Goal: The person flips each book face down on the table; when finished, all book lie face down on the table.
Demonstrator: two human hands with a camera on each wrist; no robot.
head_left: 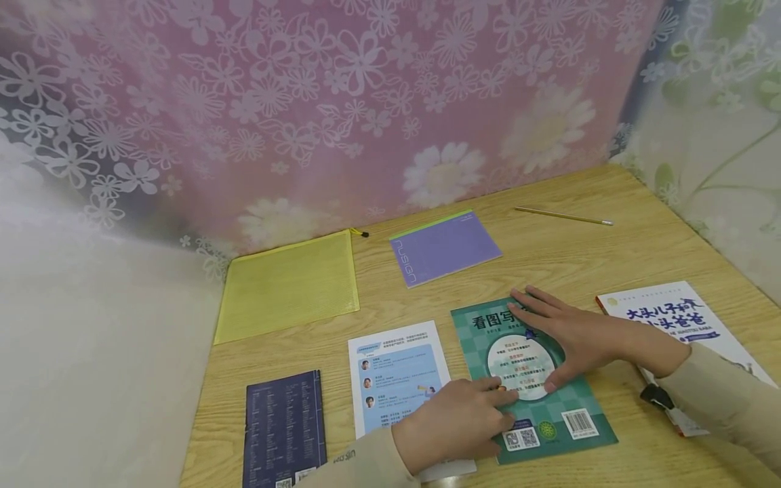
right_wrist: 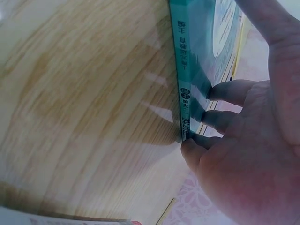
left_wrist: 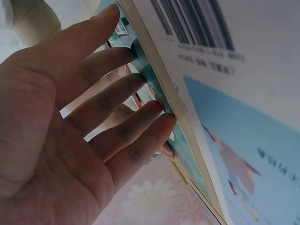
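Observation:
A green workbook (head_left: 586, 413) with a white oval on its cover lies on the table before me. My right hand (head_left: 579, 335) rests on its upper right part, fingers spread and thumb on the oval. In the right wrist view, the fingertips touch the cover near the green spine (right_wrist: 183, 70). My left hand (head_left: 454, 420) touches the workbook's left side, its fingers extended and apart in the left wrist view. Under that hand's palm lies part of a white and blue book (head_left: 396, 352). Neither hand grips anything.
A dark blue book (head_left: 283, 420) lies at the left, a white book (head_left: 665, 312) at the right beside my right forearm. Farther back are a yellow zip pouch (head_left: 287, 288), a purple notebook (head_left: 448, 247) and a pencil (head_left: 564, 216). A flowered curtain (head_left: 366, 102) borders the table.

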